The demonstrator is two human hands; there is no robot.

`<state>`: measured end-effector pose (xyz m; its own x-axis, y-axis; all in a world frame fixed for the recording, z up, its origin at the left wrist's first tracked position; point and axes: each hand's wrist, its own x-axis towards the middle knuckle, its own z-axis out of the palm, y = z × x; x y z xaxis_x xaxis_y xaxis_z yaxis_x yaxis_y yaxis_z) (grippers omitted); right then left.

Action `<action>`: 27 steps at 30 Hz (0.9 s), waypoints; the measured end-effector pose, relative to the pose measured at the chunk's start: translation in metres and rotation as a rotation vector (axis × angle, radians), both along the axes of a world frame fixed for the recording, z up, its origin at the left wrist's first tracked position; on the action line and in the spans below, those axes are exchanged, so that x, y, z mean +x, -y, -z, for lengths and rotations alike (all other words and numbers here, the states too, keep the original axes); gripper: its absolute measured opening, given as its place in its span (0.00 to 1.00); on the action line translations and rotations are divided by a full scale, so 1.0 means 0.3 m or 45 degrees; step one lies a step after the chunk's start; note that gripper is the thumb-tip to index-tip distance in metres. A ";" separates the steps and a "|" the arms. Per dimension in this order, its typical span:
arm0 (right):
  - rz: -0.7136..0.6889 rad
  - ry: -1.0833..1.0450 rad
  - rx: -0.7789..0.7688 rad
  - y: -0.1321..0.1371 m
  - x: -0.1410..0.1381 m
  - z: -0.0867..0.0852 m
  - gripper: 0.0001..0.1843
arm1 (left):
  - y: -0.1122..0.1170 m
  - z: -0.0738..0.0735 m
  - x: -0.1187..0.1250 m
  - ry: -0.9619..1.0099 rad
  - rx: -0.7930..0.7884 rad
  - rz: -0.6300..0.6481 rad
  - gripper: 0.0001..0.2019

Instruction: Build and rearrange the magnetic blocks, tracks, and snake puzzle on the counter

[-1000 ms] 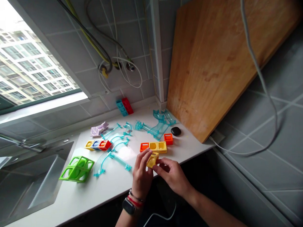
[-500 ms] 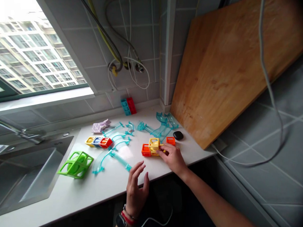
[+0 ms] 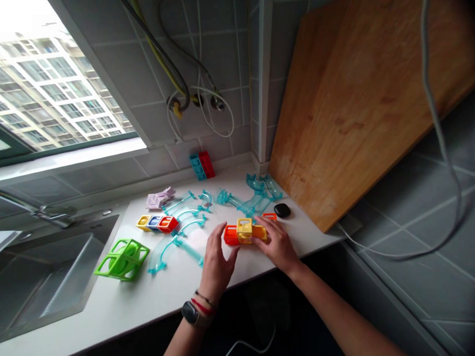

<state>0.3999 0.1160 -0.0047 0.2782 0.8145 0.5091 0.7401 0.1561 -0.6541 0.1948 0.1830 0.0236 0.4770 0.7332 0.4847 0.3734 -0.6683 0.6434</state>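
A small row of toy cube blocks lies near the counter's front edge: an orange-red block (image 3: 230, 235) on the left, yellow pieces toward the right, and a raised yellow cube (image 3: 244, 228) in the middle. My right hand (image 3: 278, 246) closes its thumb and fingers around the yellow block (image 3: 259, 232) at the row's right end, hiding part of it. My left hand (image 3: 217, 264) curves around the orange-red end with thumb and fingers apart; whether it touches the block I cannot tell. Behind my right fingers, another orange block (image 3: 269, 217) is partly covered.
Clear teal track pieces (image 3: 191, 252) spread across the white counter (image 3: 121, 306). A green cube frame (image 3: 122, 260), a yellow-blue-red block row (image 3: 157, 223) and lilac pieces (image 3: 160, 198) lie left. A black rounded object (image 3: 282, 210) sits right, near a leaning wooden board (image 3: 359, 106). A sink (image 3: 50, 278) is far left.
My left hand has moved up and right to the left end of the block row. My right hand stays at the right end, its grip shifted slightly. The view has shifted a little.
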 end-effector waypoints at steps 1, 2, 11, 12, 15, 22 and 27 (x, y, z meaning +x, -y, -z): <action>-0.025 -0.016 -0.005 0.001 0.004 0.012 0.31 | -0.036 -0.010 0.014 -0.055 -0.030 0.049 0.36; -0.041 -0.030 -0.007 0.004 0.005 0.025 0.30 | -0.070 -0.021 0.025 -0.110 -0.055 0.107 0.38; -0.130 0.009 0.042 0.013 0.002 0.069 0.27 | -0.242 -0.113 0.083 -0.529 -0.186 0.578 0.38; -0.133 0.019 0.037 0.012 0.001 0.067 0.28 | -0.247 -0.121 0.088 -0.539 -0.188 0.596 0.37; -0.141 0.033 0.024 0.010 0.000 0.060 0.29 | -0.255 -0.138 0.098 -0.545 -0.178 0.630 0.35; -0.148 0.033 0.021 0.006 0.000 0.061 0.31 | -0.258 -0.159 0.101 -0.608 -0.162 0.659 0.34; -0.147 0.024 0.035 0.003 -0.003 0.057 0.31 | -0.257 -0.162 0.102 -0.639 -0.126 0.660 0.35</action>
